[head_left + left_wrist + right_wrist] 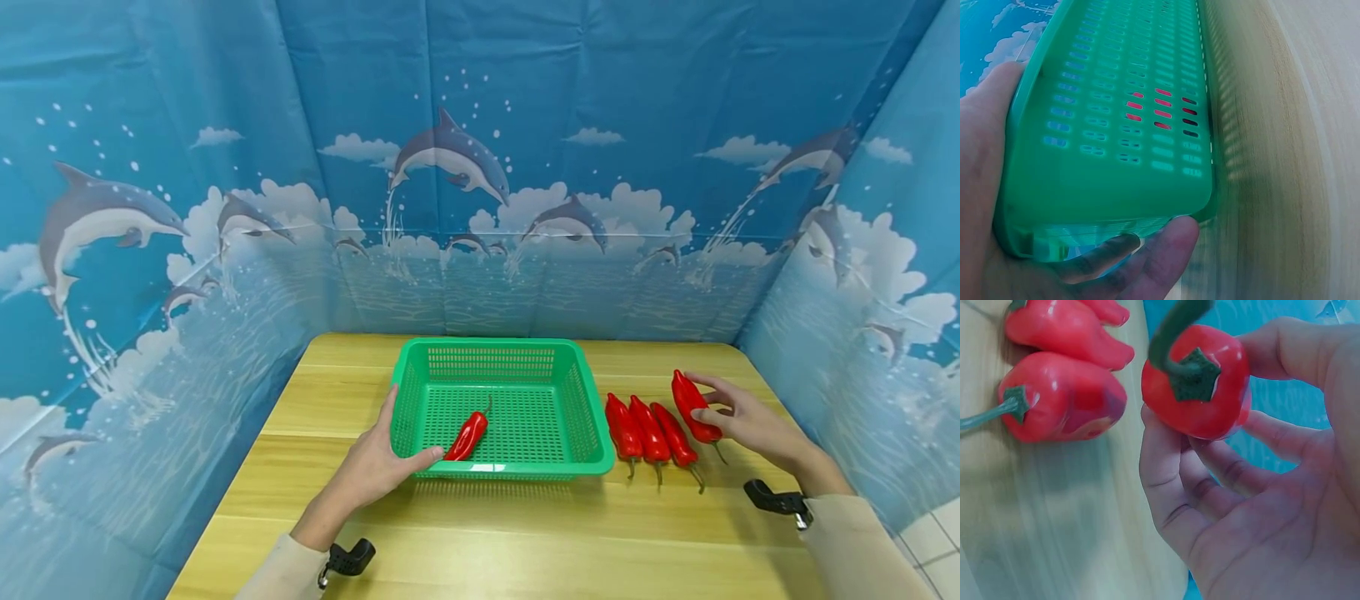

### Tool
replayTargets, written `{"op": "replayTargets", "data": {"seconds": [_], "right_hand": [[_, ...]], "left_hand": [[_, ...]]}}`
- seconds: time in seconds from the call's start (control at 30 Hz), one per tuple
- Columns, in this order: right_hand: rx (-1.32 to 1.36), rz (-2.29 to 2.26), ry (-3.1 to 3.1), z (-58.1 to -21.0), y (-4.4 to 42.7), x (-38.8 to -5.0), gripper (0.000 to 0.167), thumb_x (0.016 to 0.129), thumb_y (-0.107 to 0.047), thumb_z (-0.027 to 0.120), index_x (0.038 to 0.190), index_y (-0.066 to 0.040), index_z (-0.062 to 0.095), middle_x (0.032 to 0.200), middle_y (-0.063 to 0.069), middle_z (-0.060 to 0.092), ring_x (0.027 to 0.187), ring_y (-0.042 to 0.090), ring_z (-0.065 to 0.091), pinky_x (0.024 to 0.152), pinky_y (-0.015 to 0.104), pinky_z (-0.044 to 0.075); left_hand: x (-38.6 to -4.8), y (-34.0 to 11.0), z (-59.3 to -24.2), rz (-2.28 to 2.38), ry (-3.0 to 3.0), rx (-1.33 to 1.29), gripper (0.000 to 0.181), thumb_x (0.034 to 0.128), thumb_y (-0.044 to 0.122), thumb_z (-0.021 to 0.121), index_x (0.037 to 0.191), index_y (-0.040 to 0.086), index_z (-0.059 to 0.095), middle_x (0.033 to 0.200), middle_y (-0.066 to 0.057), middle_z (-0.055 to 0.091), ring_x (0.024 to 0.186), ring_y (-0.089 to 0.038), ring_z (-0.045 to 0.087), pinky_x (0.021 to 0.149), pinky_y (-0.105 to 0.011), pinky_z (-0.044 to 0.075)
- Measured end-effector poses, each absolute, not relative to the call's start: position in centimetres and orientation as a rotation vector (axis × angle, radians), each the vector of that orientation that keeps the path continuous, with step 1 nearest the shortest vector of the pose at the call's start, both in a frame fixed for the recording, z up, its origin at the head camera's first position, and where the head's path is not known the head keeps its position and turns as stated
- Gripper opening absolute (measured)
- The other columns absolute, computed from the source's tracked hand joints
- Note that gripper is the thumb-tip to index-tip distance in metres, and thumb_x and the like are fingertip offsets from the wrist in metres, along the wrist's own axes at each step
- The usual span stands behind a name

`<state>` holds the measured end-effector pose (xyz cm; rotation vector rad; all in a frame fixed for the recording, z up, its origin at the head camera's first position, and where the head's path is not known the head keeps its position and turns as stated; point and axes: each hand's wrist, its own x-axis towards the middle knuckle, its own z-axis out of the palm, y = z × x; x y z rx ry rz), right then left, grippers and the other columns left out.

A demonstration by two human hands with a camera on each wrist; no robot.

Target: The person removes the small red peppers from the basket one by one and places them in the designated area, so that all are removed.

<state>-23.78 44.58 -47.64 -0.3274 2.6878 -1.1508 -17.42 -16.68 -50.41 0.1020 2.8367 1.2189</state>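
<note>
A green plastic basket with slotted walls stands on the table. My left hand grips its near left corner, the thumb over the rim and the fingers along the left side. Inside the basket lies one red pepper, its stem pointing away. At the right, my right hand pinches another red pepper between thumb and fingers. Its green stem faces the right wrist camera, and the pepper appears raised off the table. Just left of it, three red peppers lie side by side, stems toward me.
The wooden table carries the basket and the row of peppers. A blue curtain printed with dolphins encloses its back and sides. Black devices are strapped on my left wrist and right wrist.
</note>
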Motion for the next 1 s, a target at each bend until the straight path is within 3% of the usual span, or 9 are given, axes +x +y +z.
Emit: {"op": "replayTargets", "data": {"seconds": [0.07,0.3,0.5,0.7,0.83,1.0], "right_hand": [[-0.319,-1.155,2.679,-47.9,44.8,-23.8,0.075,0.124,-0.024,0.059,0.186,-0.005,0.021,0.163,0.035,0.057,0.116,0.001,0.068,0.087,0.033,0.063],[-0.304,-1.135,2.677,-48.8,45.6,-24.0,0.075,0.124,-0.022,0.057,0.186,-0.004,0.020,0.166,0.037,0.053,0.127,0.018,0.067,0.087,0.035,0.063],[-0.278,-1.143,2.672,-49.8,46.3,-24.2,0.074,0.124,-0.019,0.058,0.186,-0.003,0.020,0.159,0.036,0.059,0.118,0.011,0.070,0.086,0.035,0.063],[-0.266,-1.128,2.673,-50.6,46.8,-24.4,0.075,0.123,-0.020,0.058,0.185,-0.001,0.020,0.160,0.037,0.059,0.123,0.017,0.071,0.089,0.035,0.063],[-0.269,-1.139,2.666,-51.1,47.0,-24.4,0.075,0.123,-0.019,0.059,0.184,0.001,0.022,0.158,0.036,0.061,0.119,0.005,0.069,0.089,0.033,0.062],[-0.271,-1.110,2.685,-51.4,46.9,-24.2,0.075,0.121,-0.020,0.062,0.183,0.002,0.026,0.157,0.035,0.062,0.119,0.004,0.066,0.089,0.030,0.061]], "left_hand": [[-17.4,-16.7,-50.4,1.218,2.836,0.100,0.139,0.0941,0.079,0.085,0.190,0.031,-0.004,0.183,-0.032,0.043,0.155,-0.061,0.060,0.116,-0.078,0.057],[-17.4,-16.6,-50.3,1.224,2.835,0.106,0.135,0.0968,0.072,0.086,0.190,0.032,-0.003,0.182,-0.032,0.044,0.155,-0.060,0.060,0.116,-0.078,0.058],[-17.4,-16.5,-50.3,1.228,2.832,0.106,0.135,0.0968,0.072,0.086,0.190,0.032,-0.003,0.183,-0.032,0.044,0.155,-0.061,0.060,0.115,-0.078,0.058],[-17.4,-16.5,-50.3,1.234,2.826,0.095,0.135,0.0968,0.071,0.087,0.190,0.033,-0.004,0.183,-0.032,0.043,0.155,-0.061,0.059,0.116,-0.078,0.057],[-17.4,-16.5,-50.2,1.233,2.828,0.096,0.135,0.0967,0.072,0.086,0.190,0.032,-0.003,0.183,-0.033,0.043,0.156,-0.061,0.059,0.117,-0.078,0.057],[-17.3,-16.5,-50.2,1.237,2.827,0.095,0.135,0.0969,0.071,0.086,0.190,0.031,-0.003,0.183,-0.033,0.043,0.156,-0.061,0.059,0.117,-0.079,0.057]]}}
